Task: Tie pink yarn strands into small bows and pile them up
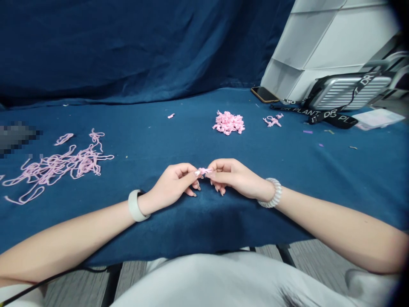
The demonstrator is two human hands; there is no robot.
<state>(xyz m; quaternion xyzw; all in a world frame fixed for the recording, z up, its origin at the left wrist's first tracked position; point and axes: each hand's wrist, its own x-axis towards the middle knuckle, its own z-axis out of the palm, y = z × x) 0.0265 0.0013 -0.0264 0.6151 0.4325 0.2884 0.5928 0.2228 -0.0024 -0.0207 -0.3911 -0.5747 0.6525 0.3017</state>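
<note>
A small piece of pink yarn (205, 171), seemingly knotted, is stretched between my two hands above the blue cloth. My left hand (179, 181) pinches its left end between thumb and index finger. Its right end is in the pinch of my right hand (234, 175). Behind my hands lies a pile of pink knotted pieces (228, 123), with a few more pink pieces (272, 121) to its right. One tiny pink piece (171, 116) sits alone left of the pile. Loose pink yarn (76, 162) spreads in a tangle at the left.
The blue cloth (143, 140) covers the table. At the back right are a phone (264, 94), a silver case (351, 91), a lettered black strap (338, 118), a flat clear box (378, 118) and a white box (297, 59). A pixelated dark object (15, 136) is at the far left.
</note>
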